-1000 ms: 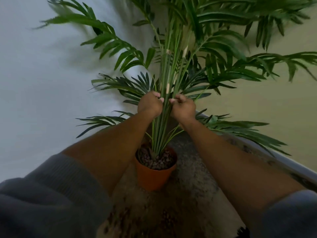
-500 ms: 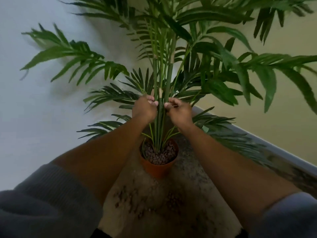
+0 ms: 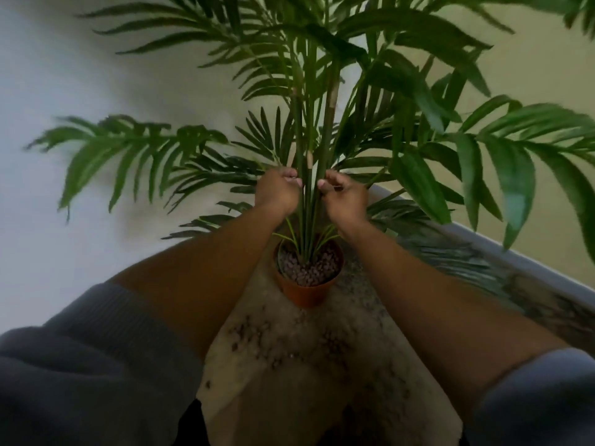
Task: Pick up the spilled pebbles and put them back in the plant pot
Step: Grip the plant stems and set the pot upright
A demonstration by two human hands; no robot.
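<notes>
Filling the far half of the view: a tall palm plant [image 3: 322, 101], fronds spreading left and right against pale walls [image 3: 64, 75] that meet in a corner. Below, a mottled beige carpet floor [image 3: 289, 397], bordered at the right by a grey skirting board [image 3: 515, 262]. Reaching in from the near edge on either side: two bare forearms with grey sleeves [image 3: 80, 365] pushed up. Standing upright on the carpet at the centre: an orange plant pot [image 3: 306, 292], filled to the rim with dark pebbles around the bundle of green stems [image 3: 310, 188]. Left hand [image 3: 277, 191] curled against the left side of the stems, right hand [image 3: 344, 196] curled against the right side, fingers bent in toward the bundle; grip apparently closed on the stems from both sides, though blurred. Smallest of all: spilled pebbles [image 3: 254, 333] scattered over the carpet just near of the pot, between the forearms, in loose dark clusters.
</notes>
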